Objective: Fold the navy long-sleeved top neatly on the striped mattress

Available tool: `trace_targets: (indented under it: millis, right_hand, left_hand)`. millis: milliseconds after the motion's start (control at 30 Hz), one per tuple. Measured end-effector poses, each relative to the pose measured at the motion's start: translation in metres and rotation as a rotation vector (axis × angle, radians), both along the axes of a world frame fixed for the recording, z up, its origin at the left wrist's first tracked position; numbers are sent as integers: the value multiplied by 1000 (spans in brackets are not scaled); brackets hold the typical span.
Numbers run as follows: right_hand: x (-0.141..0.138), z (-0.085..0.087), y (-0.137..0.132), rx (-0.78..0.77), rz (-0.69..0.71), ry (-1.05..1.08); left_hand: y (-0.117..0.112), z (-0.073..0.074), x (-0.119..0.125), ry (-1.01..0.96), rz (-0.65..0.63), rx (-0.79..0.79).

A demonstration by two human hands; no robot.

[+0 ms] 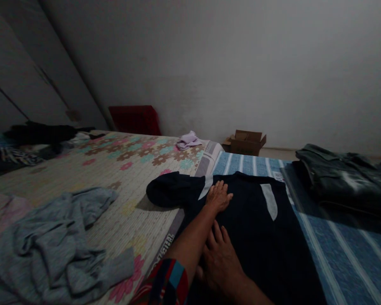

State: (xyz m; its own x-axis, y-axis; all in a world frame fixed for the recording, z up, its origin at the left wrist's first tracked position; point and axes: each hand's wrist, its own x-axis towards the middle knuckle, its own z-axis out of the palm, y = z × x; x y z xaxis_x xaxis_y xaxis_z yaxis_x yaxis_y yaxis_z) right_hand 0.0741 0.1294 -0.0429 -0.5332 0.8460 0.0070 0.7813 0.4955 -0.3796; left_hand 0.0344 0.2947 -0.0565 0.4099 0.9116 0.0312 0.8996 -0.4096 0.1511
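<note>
A dark navy long top [250, 237] with pale shoulder patches lies spread out in front of me, its collar end away from me. One sleeve [168, 189] sticks out to the left; the other sleeve cannot be made out. My left hand [219, 197] rests palm down on the top beside the left pale patch, fingers stretched out. Closer to me, my right hand [220, 258] lies flat on the same top, fingers spread, next to my left forearm. Neither hand grips anything.
A crumpled grey garment [57, 245] lies at left on the flowered mat [114, 169]. Folded dark clothes [346, 178] sit at right on the blue striped cover [339, 250]. Farther back are a lilac cloth [189, 140], a cardboard box [246, 143], a red object [135, 120] and dark clothes [41, 133].
</note>
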Motion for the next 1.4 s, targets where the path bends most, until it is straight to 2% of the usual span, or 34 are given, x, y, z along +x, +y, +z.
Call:
trace_targets:
  millis: [200, 400, 600, 767, 1100, 1400]
  right_hand:
    - [1, -5, 1, -14, 5, 24]
    - [2, 4, 0, -21, 9, 64]
    - [3, 12, 1, -60, 6, 85]
    - [4, 18, 0, -91, -6, 118]
    - [5, 17, 3, -80, 15, 118]
    - [6, 23, 2, -50, 24, 118]
  left_hand:
    - [11, 0, 11, -1, 65, 36]
    - [12, 1, 20, -8, 136, 96]
    - [15, 1, 19, -2, -12, 107]
    - [24, -1, 18, 25, -5, 33]
    - [29, 9, 21, 84, -32, -67]
    - [37, 10, 21, 118, -30, -97]
